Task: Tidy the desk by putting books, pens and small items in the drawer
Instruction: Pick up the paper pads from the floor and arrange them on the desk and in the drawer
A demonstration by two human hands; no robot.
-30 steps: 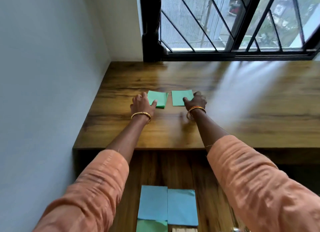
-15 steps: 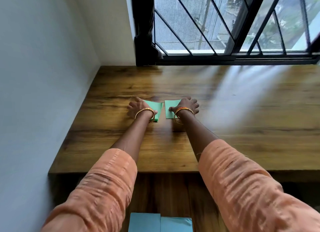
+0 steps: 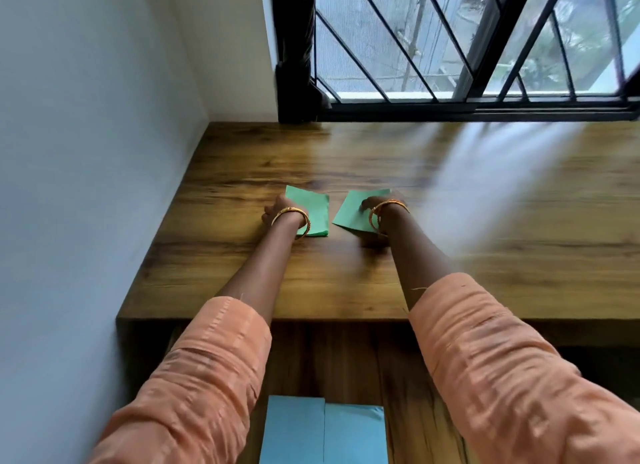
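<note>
Left hand (image 3: 277, 211) and right hand (image 3: 375, 205) each rest on a green paper pad (image 3: 313, 209), (image 3: 351, 212) mid-desk (image 3: 485, 255); finger grip can't be told. The pads look light, thin and bendy; best pinched at the near edges.

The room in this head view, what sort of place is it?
Probably a home study corner: a brown wooden desk fitted against a white wall, beneath a black-barred window, with two green paper pads on it.
</note>
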